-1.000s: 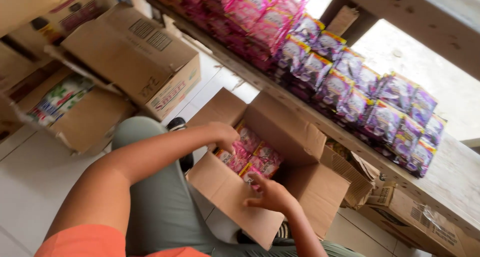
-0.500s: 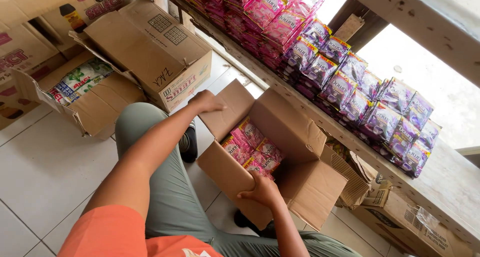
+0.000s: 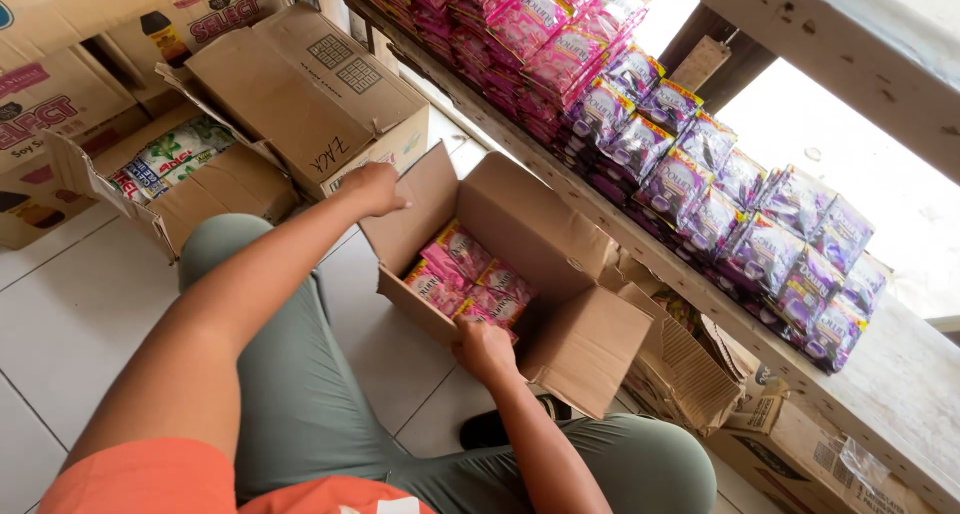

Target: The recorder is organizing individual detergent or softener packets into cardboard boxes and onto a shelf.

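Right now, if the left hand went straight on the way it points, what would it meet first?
Probably the raised flap of the open cardboard box; the left hand already sits at its edge, though depth is unclear.

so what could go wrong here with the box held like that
The open cardboard box is tilted, gripped only at its edges by the left hand and the right hand, so the pink packets could slide out onto the floor. The flap under the left hand might also bend or tear.

Single head view, steeply downward, tilted, close over floor-level open carton [image 3: 520, 244].
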